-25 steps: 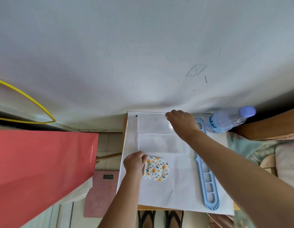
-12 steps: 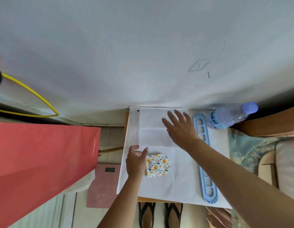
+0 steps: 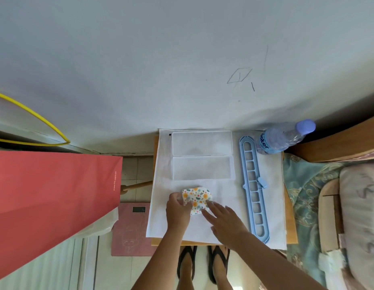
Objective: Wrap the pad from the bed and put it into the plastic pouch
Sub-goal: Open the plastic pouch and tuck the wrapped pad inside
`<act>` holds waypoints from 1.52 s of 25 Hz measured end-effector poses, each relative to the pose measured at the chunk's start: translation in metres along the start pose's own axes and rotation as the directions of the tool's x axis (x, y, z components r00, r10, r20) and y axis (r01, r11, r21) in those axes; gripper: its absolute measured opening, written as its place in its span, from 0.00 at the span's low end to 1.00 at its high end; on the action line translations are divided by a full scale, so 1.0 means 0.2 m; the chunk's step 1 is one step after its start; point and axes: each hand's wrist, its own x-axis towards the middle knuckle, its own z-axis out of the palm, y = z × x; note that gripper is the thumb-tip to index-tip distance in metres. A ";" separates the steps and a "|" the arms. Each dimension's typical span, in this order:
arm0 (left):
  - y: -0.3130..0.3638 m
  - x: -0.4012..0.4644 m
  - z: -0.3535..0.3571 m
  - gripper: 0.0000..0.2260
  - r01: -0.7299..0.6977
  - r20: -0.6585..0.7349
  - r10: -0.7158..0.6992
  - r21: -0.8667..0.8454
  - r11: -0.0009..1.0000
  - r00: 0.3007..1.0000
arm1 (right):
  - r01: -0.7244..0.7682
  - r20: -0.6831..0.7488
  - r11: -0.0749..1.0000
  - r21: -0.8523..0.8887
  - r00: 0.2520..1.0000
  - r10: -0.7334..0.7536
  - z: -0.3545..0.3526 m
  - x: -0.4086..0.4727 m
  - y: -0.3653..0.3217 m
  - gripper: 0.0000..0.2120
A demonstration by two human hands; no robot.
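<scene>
A small floral-print pad [image 3: 197,198] lies folded on the white sheet [image 3: 223,222] that covers a little table. My left hand [image 3: 177,208] pinches the pad's left edge. My right hand [image 3: 223,220] has its fingers spread, with the fingertips touching the pad's lower right edge. Two clear plastic pouches lie flat beyond the pad: a near pouch [image 3: 202,168] and a far pouch [image 3: 201,143] by the wall.
A long light-blue plastic hanger [image 3: 254,185] lies along the sheet's right side, a water bottle [image 3: 280,138] at its far end. A red bag [image 3: 52,204] stands to the left, a pink scale [image 3: 131,227] on the floor. The bed [image 3: 328,206] is on the right.
My right hand left the far pouch and came back to the pad's lower right edge. My left hand stayed at the pad, which now looks more folded up.
</scene>
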 end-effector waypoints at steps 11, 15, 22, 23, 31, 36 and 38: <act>-0.07 -0.03 -0.05 0.08 -0.005 0.142 0.030 -0.173 0.985 0.989 | -0.155 -0.186 0.667 0.728 0.893 0.410 -0.12 -0.02 0.03 0.21; 0.05 -0.04 -0.13 0.06 -0.028 0.128 0.063 -0.260 0.965 0.990 | -0.129 0.075 0.090 0.987 0.889 0.451 -0.29 0.00 0.07 0.11; 0.39 0.12 -0.07 0.11 -0.258 -0.047 0.259 0.028 0.966 0.965 | -0.143 0.048 0.087 0.986 0.739 0.672 -0.53 0.22 0.14 0.09; 0.41 0.13 -0.05 0.11 -0.276 -0.061 0.281 0.075 0.958 0.958 | -0.164 0.045 0.112 0.980 0.731 0.681 -0.54 0.25 0.16 0.09; 0.43 0.26 0.00 0.12 -0.249 -0.058 0.283 0.332 0.910 0.957 | -0.405 0.053 0.366 0.838 0.728 0.684 -0.57 0.38 0.21 0.04; 0.41 0.31 0.02 0.11 -0.243 -0.088 0.313 0.446 0.861 0.946 | -0.506 0.091 0.461 0.729 0.739 0.668 -0.58 0.42 0.19 0.07; 0.39 0.33 0.02 0.11 -0.251 -0.082 0.338 0.512 0.821 0.937 | -0.480 0.037 0.506 0.717 0.750 0.660 -0.57 0.42 0.17 0.12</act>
